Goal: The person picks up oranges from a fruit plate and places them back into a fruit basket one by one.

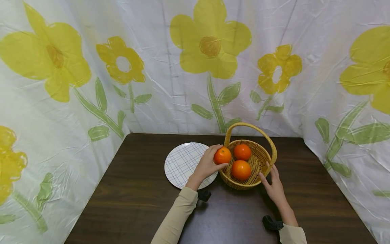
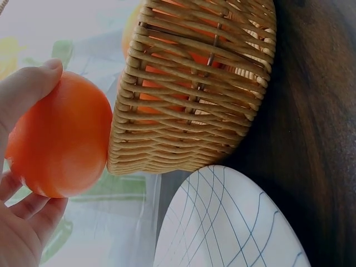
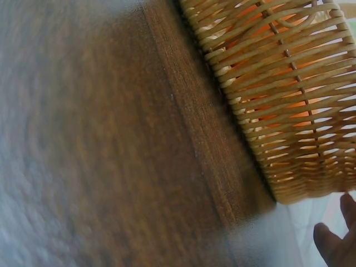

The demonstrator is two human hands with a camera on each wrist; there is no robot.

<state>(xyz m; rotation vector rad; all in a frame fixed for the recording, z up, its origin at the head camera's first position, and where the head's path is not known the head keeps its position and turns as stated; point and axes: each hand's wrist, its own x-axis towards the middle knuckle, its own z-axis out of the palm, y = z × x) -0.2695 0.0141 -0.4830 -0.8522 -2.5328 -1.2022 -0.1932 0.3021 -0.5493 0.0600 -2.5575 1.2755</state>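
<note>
My left hand (image 1: 208, 165) holds an orange (image 1: 222, 155) at the left rim of the wicker basket (image 1: 258, 158), thumb on one side and fingers on the other. In the left wrist view that orange (image 2: 62, 136) overlaps the basket's rim (image 2: 119, 122). Two more oranges lie inside, one at the back (image 1: 242, 152) and one nearer the front (image 1: 241, 170). My right hand (image 1: 276, 191) is at the basket's right side, fingers spread and fingertips right at the rim beside the handle (image 1: 273, 149). Only its fingertips (image 3: 328, 245) show in the right wrist view.
A round white plate (image 1: 182, 164) with a blue grid pattern stands left of the basket, partly under my left forearm in view. Both are on a dark wooden table (image 1: 128, 189). A white curtain (image 1: 164, 101) with yellow flowers hangs behind and at the sides.
</note>
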